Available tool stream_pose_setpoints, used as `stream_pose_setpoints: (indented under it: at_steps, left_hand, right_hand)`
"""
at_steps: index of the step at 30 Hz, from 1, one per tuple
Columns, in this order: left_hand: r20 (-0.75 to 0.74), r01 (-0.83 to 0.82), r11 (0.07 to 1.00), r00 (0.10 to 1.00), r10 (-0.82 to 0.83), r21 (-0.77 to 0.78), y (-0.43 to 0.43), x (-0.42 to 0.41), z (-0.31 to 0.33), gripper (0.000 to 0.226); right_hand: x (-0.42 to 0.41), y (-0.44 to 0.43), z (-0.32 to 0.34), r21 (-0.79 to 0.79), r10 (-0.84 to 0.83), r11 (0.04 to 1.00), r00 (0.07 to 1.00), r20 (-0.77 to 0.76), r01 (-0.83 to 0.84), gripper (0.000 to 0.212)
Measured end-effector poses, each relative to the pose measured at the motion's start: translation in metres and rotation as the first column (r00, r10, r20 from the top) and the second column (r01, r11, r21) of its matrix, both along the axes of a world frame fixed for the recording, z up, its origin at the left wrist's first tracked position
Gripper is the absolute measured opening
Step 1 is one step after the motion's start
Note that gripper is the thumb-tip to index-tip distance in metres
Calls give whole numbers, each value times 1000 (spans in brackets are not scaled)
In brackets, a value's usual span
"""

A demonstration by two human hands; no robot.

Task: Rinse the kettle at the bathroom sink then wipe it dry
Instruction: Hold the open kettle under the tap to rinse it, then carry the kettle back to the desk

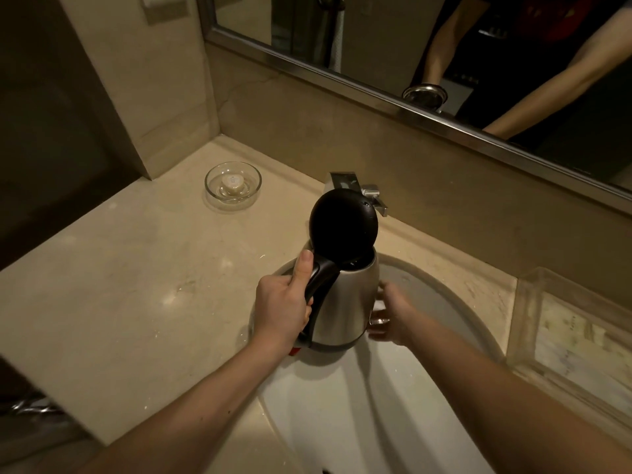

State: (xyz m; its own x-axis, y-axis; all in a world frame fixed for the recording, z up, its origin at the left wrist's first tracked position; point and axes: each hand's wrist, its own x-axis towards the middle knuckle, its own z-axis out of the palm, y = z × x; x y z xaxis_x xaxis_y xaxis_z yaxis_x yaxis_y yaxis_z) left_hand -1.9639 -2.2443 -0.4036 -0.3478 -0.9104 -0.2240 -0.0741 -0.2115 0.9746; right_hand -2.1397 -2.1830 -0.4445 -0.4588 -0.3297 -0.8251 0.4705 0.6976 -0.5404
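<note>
A steel kettle point(349, 302) with a black handle and a raised black lid is held upright over the white sink basin point(342, 405). My left hand point(284, 306) is wrapped around the handle, thumb on top. My right hand point(390, 316) rests flat against the kettle's lower right side, fingers apart. The chrome faucet point(371, 193) stands just behind the lid, partly hidden by it. I cannot tell whether water is running.
A glass dish point(233, 181) with a small wrapped soap sits on the beige counter point(136, 285) at the back left. A clear tray point(574, 330) lies at the right of the basin. A framed mirror point(410, 46) runs along the back wall.
</note>
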Motion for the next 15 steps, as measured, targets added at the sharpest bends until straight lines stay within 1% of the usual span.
stream_pose_setpoints:
  at_steps: [2, 4, 7, 11, 15]
  left_hand:
    - [7, 12, 1000, 1000, -12, -2, 2, 5, 0, 70]
    - [4, 7, 1000, 1000, -7, -4, 4, 9, 2, 68]
    - [-8, -8, 1000, 1000, 8, 3, 8, 16, 8, 63]
    - [-13, -4, 1000, 1000, 5, 12, 19, 28, 15, 63]
    - [-8, 16, 1000, 1000, -16, -10, 31, 42, 28, 64]
  right_hand:
    - [9, 6, -3, -60, -15, 998, 993, 115, 22, 35]
    - [16, 7, -6, -105, -64, 991, 987, 146, 80, 32]
    - [22, 7, -10, -111, -84, 989, 990, 113, 97, 26]
    - [30, 15, -8, -103, -43, 993, 996, 78, 51, 33]
    - [45, 25, 4, -126, -50, 990, 997, 54, 56, 34]
